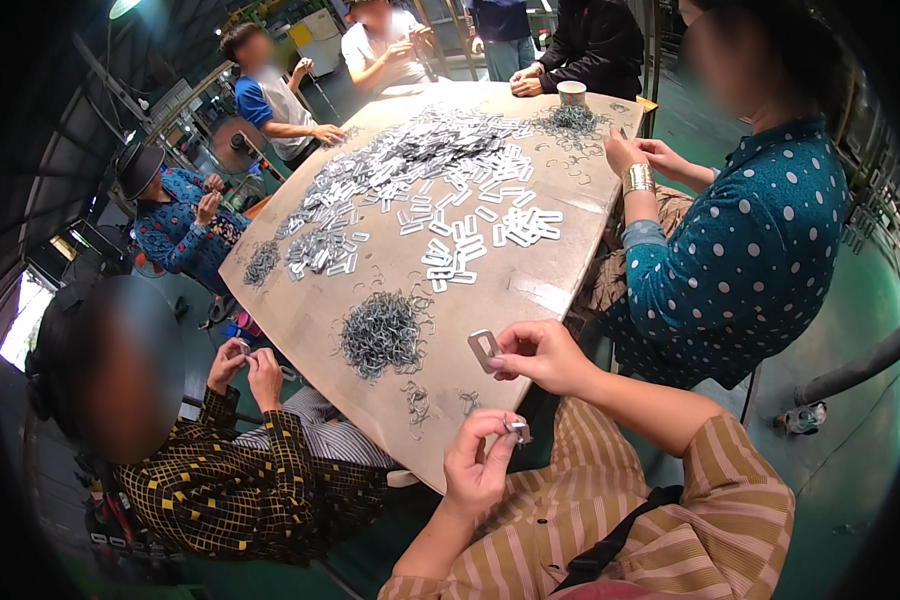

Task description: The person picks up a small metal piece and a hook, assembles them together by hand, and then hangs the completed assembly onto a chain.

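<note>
My right hand (548,358) pinches a flat, rounded metal plate (484,350) with a long slot through it, held upright over the table's near edge. Lower and to the left, my left hand (475,468) is closed, thumb against fingers, on a small shiny metal piece (517,429); its exact shape is too small to make out. The two hands are apart. Just beyond them on the table lies a dark heap of small curved metal hooks (381,336), with a few loose hooks (417,402) nearer me.
A large pile of slotted metal plates (420,150) covers the middle of the brown table (530,290). More hooks (573,119) lie by a paper cup (571,93) at the far right. Seated co-workers flank me: a dotted teal sleeve (760,220) right, a checked black-yellow sleeve (290,450) left.
</note>
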Motion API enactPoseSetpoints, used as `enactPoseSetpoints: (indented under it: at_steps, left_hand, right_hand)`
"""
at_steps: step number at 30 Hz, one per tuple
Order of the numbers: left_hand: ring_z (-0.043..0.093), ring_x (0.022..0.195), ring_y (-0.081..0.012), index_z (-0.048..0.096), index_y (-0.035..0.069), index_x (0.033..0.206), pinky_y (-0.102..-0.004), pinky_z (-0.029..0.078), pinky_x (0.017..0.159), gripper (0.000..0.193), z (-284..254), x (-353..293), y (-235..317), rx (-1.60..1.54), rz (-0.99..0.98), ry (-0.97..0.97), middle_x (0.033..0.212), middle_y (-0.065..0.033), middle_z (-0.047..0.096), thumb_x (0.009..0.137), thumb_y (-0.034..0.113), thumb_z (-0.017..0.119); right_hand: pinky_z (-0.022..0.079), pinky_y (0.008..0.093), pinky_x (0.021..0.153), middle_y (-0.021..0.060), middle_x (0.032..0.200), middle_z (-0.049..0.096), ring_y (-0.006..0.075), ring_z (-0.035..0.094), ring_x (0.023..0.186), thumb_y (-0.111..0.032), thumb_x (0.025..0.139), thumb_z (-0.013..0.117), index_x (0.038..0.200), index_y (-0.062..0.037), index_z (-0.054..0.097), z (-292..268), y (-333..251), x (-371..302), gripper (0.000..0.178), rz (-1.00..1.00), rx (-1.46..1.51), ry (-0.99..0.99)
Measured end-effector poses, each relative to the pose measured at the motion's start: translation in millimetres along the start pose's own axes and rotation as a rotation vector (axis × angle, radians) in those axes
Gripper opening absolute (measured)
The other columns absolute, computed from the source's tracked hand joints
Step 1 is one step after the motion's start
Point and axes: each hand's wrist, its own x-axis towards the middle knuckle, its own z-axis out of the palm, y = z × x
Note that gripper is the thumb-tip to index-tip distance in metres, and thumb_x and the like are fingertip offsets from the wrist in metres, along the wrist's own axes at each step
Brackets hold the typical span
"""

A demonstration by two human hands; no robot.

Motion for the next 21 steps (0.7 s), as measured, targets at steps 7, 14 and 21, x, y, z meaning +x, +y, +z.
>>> enactPoseSetpoints:
  at_steps: [7,14,21]
  left_hand:
    - [0.055,0.086,-0.0099,0.052,0.000,0.097,-0.0226,0.045,0.077,0.009,10.7,-4.0,-14.5,0.104,-0.134,0.093,0.097,-0.0062,0.058,0.089,-0.004,0.053]
    - [0.062,0.072,-0.0175,0.057,0.000,0.089,-0.0282,0.048,0.066,0.007,17.0,-4.7,-16.8,0.215,-0.048,0.194,0.081,-0.0103,0.063,0.084,-0.001,0.061]
    - [0.058,0.087,-0.0109,0.056,-0.002,0.097,-0.0249,0.047,0.077,0.010,9.3,-16.5,-22.8,0.153,-0.087,0.137,0.092,-0.0053,0.061,0.087,-0.001,0.060]
  right_hand:
    - [0.050,0.0219,0.063,0.0059,0.079,0.069,0.0061,0.062,0.071,-0.006,0.082,0.069,0.089,0.0047,0.067,4.6,-25.6,-57.1,0.013,-0.135,-0.179,0.093]
    - [0.050,0.0230,0.065,0.0075,0.079,0.068,0.0094,0.063,0.072,-0.002,0.080,0.068,0.089,0.0043,0.069,12.4,-31.4,-65.5,0.011,-0.188,-0.271,0.128]
    - [0.041,0.0239,0.057,0.0047,0.069,0.059,0.0096,0.053,0.063,-0.002,0.076,0.069,0.085,-0.0008,0.070,19.9,-23.6,-71.6,0.010,-0.279,-0.348,0.169]
